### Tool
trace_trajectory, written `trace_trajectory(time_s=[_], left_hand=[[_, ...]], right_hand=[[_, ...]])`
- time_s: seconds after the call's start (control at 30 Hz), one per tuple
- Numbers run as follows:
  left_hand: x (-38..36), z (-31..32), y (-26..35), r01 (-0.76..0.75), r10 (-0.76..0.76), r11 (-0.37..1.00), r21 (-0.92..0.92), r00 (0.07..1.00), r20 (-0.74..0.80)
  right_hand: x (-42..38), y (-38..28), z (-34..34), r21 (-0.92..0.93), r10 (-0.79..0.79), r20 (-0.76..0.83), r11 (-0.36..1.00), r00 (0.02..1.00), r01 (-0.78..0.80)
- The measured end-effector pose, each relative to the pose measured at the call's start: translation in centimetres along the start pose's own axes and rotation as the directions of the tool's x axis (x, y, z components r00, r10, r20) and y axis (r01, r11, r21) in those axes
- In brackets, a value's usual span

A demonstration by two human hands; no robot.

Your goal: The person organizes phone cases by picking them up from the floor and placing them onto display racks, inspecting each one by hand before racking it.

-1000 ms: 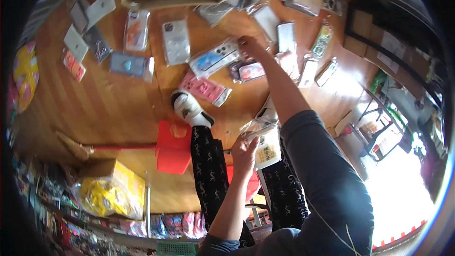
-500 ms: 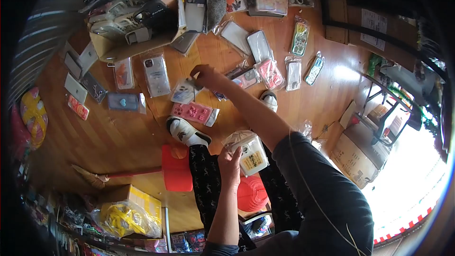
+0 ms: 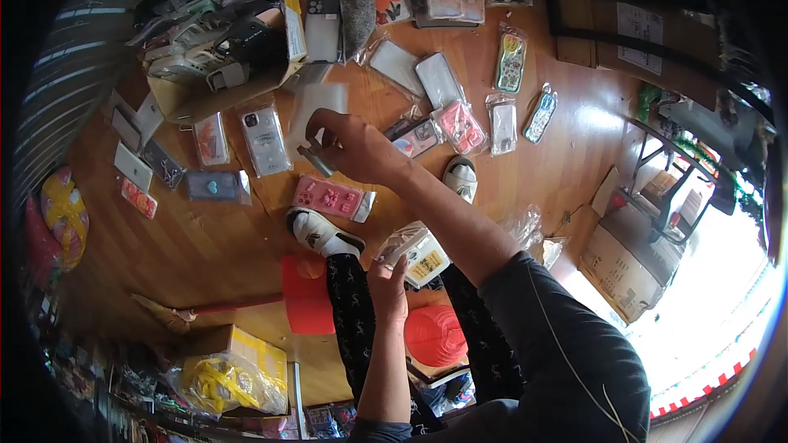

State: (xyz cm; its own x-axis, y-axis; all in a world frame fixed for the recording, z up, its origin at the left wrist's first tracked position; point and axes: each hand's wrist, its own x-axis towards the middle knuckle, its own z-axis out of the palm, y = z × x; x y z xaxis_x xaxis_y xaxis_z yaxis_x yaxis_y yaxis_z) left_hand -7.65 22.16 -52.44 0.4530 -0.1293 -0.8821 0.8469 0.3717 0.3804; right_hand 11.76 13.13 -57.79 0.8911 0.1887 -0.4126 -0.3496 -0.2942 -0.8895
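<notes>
Your right hand (image 3: 355, 146) has lifted and grips a blurred, probably clear-plastic packet (image 3: 318, 107); nearer, your left hand (image 3: 387, 289) grips a white, rectangular, plastic-bagged case (image 3: 428, 260), leaving neither free.

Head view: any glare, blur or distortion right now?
Head view: lower right blown out white beside the brown cardboard box; glare on the glossy brown wooden floor; pale translucent flat packet at the right hand smeared, probably motion blur; fisheye curvature, dark corners.
</notes>
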Motion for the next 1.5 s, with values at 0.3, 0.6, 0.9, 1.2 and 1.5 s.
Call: trace_trajectory(time_s=[0.3, 0.6, 0.9, 1.2, 1.5], left_hand=[[-0.4, 0.3, 0.9, -0.003, 0.003, 0.997, 0.071, 1.000, -0.010], [-0.7, 0.4, 0.6, -0.105, 0.109, 0.993, 0.056, 0.992, -0.059], [-0.7, -0.1, 0.2, -0.086, 0.086, 0.995, 0.040, 0.996, -0.002], [-0.2, -0.9, 0.2, -0.156, 0.162, 0.982, 0.103, 0.985, -0.053], [-0.1, -1.5, 0.2, -0.106, 0.111, 0.993, 0.048, 0.984, -0.138]], right_hand=[[-1.8, -1.7, -1.1, 0.035, 0.112, 0.000, 0.993, 0.994, -0.111], [-3.6, -3.3, -1.5, 0.169, 0.061, -0.104, 0.985, 0.993, -0.043], [-4.9, -3.3, -2.0, 0.143, -0.047, -0.137, 0.987, 0.989, 0.067], [-8.0, -0.3, -6.1, 0.703, 0.246, -0.232, 0.711, 0.941, -0.012], [-9.9, 6.6, -12.2, 0.612, 0.267, 0.035, 0.756, 0.963, -0.232]])
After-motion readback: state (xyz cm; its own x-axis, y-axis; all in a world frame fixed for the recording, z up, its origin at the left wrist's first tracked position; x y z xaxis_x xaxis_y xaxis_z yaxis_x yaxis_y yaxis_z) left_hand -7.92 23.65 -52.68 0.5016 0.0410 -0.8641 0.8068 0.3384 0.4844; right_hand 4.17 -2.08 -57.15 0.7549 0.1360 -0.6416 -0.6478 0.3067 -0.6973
